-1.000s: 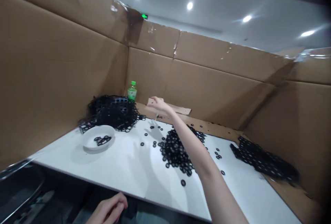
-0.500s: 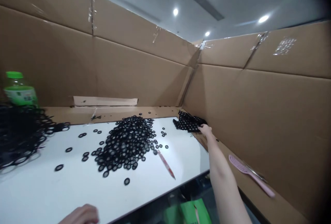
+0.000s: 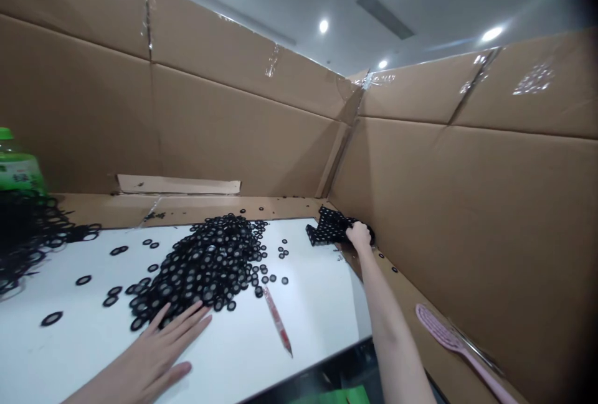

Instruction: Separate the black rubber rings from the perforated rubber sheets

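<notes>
A white tabletop (image 3: 317, 292) carries a scattered heap of black rings (image 3: 196, 267) and a red pen (image 3: 276, 319).

You're getting no readable text in this view: the only print showing is the label (image 3: 18, 181) on the green-capped plastic bottle (image 3: 16, 158), at the left edge, and its characters are showing too small and blurred to make out. You're seeing no legible brand, number or sign on it.
</notes>
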### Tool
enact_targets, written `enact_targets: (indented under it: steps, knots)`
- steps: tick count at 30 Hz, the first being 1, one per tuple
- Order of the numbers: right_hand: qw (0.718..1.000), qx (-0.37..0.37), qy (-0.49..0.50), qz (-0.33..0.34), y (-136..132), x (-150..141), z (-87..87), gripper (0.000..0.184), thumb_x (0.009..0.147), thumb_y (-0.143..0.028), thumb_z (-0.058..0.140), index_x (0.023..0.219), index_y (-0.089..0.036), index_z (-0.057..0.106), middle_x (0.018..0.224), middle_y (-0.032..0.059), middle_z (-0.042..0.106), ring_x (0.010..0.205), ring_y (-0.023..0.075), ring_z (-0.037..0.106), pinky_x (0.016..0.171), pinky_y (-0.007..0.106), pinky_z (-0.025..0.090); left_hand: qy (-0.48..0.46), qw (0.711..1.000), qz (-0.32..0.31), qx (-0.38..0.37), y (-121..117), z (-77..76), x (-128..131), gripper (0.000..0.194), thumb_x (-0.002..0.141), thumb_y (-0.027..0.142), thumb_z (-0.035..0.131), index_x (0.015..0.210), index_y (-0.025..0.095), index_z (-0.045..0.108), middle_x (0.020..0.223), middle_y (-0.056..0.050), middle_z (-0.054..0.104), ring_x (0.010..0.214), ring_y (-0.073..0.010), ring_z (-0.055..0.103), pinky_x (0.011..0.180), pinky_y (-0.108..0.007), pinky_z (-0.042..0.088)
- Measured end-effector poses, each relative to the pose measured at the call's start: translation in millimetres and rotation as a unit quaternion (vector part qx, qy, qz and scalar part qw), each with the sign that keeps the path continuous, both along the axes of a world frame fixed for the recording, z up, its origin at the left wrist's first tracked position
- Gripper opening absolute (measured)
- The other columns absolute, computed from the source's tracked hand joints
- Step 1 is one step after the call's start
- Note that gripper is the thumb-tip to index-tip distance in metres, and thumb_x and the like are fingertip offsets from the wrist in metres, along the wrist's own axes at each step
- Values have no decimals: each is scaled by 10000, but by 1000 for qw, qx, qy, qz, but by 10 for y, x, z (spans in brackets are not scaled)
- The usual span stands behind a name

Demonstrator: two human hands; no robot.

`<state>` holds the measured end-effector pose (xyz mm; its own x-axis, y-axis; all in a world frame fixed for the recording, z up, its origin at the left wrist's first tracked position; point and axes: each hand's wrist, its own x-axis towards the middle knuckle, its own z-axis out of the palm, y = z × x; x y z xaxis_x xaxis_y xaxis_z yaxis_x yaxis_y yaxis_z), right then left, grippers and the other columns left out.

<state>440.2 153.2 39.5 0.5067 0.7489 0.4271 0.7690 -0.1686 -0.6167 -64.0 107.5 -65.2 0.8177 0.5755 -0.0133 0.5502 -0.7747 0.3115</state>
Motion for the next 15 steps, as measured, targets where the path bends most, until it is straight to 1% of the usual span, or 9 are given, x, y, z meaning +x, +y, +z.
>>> enact_targets:
  steps: [1,3,5,7,9,11,15]
  knots:
    - [999,10,17,-30,30,84,39,257,869,-294,514,1109,-205,541,1156,75,544,960,190,567,797,373,486,6,1000,6,-2,-4,-28,-2,532,903,451,344,1375,416,102,1453,37,194,1334,-272,222,1042,-610,116]
    - [994,34,48,-92,95,263,132,263,874,-297,503,1112,-191,539,1158,84,543,950,189,568,799,384,487,-19,999,32,21,-32,-85,-4,479,902,450,347,1358,435,201,1440,55,258,1328,-264,246,1046,-611,86]
    - [984,63,70,-148,162,442,254,265,876,-298,498,1114,-189,537,1160,84,543,948,189,569,800,390,487,-83,992,66,72,-59,-131,-7,408,898,445,358,1306,433,352,1408,63,350,1305,-244,302,1072,-566,78]
    - [974,100,85,-186,229,611,408,274,873,-299,504,1121,-187,532,1156,80,544,950,194,570,797,395,488,-146,978,96,114,-65,-158,-14,357,892,448,366,1228,409,480,1368,59,425,1267,-225,364,1090,-513,101]
    - [964,140,95,-206,291,764,584,293,866,-301,516,1129,-173,525,1148,79,547,949,202,572,789,402,491,-183,968,115,130,-46,-171,-22,339,886,452,366,1157,380,557,1323,46,483,1229,-215,409,1091,-479,142]
    - [955,182,98,-212,345,897,771,307,861,-303,524,1135,-163,519,1142,78,548,948,207,573,784,407,492,-200,962,127,136,-15,-183,-30,342,881,456,364,1113,356,595,1286,36,521,1208,-213,428,1089,-459,166]
    - [942,262,84,-192,415,1098,1166,310,861,-303,525,1136,-161,517,1140,79,549,949,208,573,784,409,491,-215,956,136,142,25,-225,-34,366,861,485,374,1077,325,622,1263,16,540,1193,-224,441,1089,-451,174]
